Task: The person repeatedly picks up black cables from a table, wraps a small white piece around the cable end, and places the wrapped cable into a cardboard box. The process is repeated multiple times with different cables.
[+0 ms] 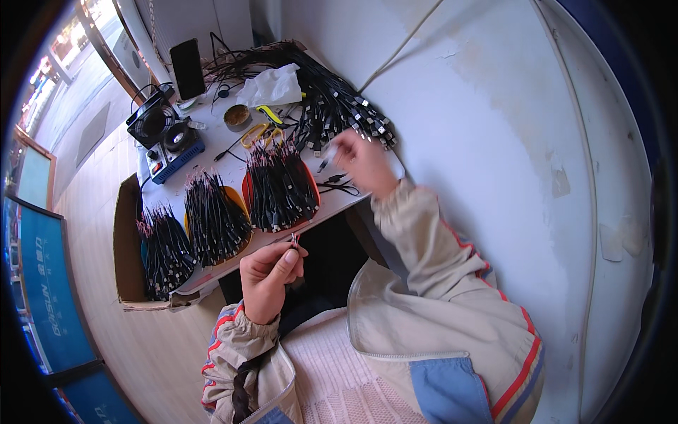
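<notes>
My left hand (270,278) is in front of the table edge. Its thumb and forefinger pinch a cable end (294,241) with thin red and pale wires sticking up. My right hand (361,161), blurred, is over the table's right side beside a heap of black USB cables (339,100). Whether its fingers hold anything is not clear. Below it lies a looped black cable (339,186). An orange tray (317,183) of short USB cables with bared wire ends stands nearest my left hand. Left of it is a yellow tray (241,199) of similar cables.
More short cables (165,252) stand by a cardboard box (127,244). A blue device with a knob (177,161), a small fan (153,123), a phone (187,69), a round tin (237,117), yellow scissors (255,134) and a plastic bag (271,86) are on the table. A wall (476,132) bounds the right.
</notes>
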Demonstrator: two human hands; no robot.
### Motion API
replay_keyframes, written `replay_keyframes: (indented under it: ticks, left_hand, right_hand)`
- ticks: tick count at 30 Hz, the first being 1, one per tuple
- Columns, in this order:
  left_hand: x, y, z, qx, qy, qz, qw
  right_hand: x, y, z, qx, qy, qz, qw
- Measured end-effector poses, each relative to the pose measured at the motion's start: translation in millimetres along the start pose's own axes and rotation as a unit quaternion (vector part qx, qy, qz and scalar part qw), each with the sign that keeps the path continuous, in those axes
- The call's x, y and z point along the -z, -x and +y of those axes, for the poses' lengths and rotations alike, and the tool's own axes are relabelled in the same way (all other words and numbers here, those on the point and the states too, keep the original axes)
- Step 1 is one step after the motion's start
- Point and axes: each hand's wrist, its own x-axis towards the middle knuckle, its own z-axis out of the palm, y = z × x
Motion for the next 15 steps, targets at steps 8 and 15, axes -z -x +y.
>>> replay_keyframes:
  ticks: [8, 15]
  left_hand:
    - [2.1, -1.9, -13.5, 0.020, 0.075, 0.009, 0.997]
    - [-6.8, 6.1, -20.9, 0.033, 0.084, -0.008, 0.996]
  right_hand:
    - [48.5, -5.8, 69.3, -0.135, 0.247, 0.039, 0.959]
    - [62.2, 19.0, 66.6, -0.171, 0.246, 0.045, 0.953]
